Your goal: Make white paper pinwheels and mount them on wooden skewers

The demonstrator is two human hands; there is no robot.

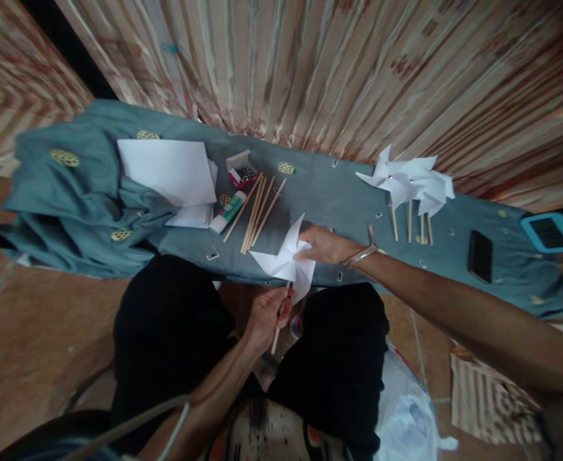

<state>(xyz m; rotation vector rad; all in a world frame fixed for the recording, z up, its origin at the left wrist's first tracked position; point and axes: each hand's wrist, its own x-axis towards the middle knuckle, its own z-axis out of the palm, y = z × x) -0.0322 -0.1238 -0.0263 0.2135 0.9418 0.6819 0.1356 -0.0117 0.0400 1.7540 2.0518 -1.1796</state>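
Observation:
A white paper pinwheel point(284, 264) is held over the front edge of the cloth-covered surface, between my knees. My left hand point(268, 315) is closed round its wooden stick point(276, 336), just under the paper blades. At the blades' right side, my right hand point(320, 244) pinches the paper near the centre. Whether a pin sits in the middle is hidden by the fingers. Just left of the pinwheel lie several loose wooden sticks point(258, 214). Beside them are a green and white glue stick point(228, 211) and an opened small box of metal pins point(241, 171).
White paper sheets point(168, 169) are stacked at the left on the grey-green cloth point(329, 192). Several finished pinwheels point(408, 182) lie at the right back. Scissors point(371, 234) show partly behind my right wrist. A dark phone point(480, 256) and a blue-framed device point(550, 232) lie far right.

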